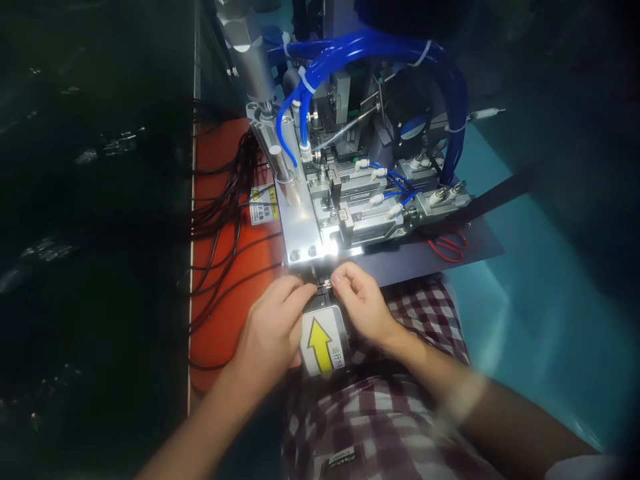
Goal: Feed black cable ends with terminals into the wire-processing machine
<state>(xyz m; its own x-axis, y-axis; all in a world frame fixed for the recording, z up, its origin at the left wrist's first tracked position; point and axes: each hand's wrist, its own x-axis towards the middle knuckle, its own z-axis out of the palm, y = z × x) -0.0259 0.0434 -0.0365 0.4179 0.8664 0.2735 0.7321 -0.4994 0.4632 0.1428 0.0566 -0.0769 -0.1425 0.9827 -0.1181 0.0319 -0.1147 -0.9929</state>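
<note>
My left hand [275, 317] is closed in a pinch at the front edge of a metal machine [307, 230]. Opposite it, my right hand [363, 300] also has its fingers pinched together. Between the two sets of fingertips lies a small shiny part [324, 285], too small to name. Whether either hand grips it cannot be made out. Just below the fingertips is a white plate with a yellow arrow [320, 340] pointing at the machine.
Black cables [220, 233] run over an orange surface [220, 340] on the left. Thick blue tubes [370, 47] arch above the machine. A red wire loop [447, 247] lies on a dark plate [415, 263] at right. A checkered garment [380, 427] is below.
</note>
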